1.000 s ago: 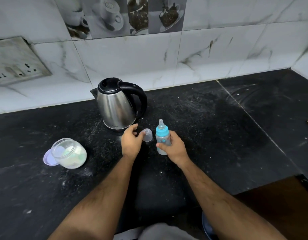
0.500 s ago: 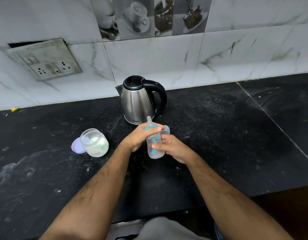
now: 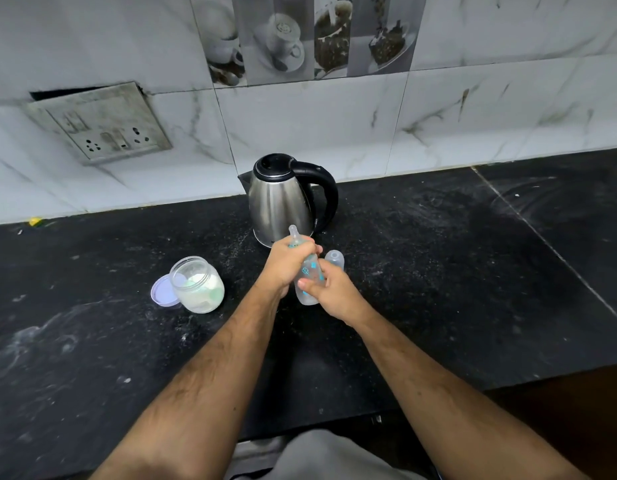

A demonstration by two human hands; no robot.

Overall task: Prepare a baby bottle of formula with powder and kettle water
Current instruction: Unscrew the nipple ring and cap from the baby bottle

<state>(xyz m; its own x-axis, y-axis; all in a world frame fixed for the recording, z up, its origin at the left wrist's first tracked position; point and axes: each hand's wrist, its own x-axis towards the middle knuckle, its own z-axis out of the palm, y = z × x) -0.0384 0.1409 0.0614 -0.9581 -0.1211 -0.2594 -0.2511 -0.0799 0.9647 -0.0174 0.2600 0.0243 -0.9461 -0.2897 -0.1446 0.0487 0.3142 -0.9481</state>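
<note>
1 bottle (image 3: 308,284) — 2 hands: left hand (image 3: 286,263), right hand (image 3: 329,289) grip it.

Head view, down onto countertop (image 3: 438,271)

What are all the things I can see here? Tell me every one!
kettle: 1, silver with black handle, back of counter by the wall
baby bottle: 1, clear with teal prints, held tilted in front of kettle
bottle cap: 1, clear, on counter right of bottle
powder jar: 1, clear, open, left on counter
jar lid: 1, lilac, left of jar
socket plate: 1, grey, wall
counter: 1, black
left hand: grips bottle top
right hand: grips bottle body
</note>
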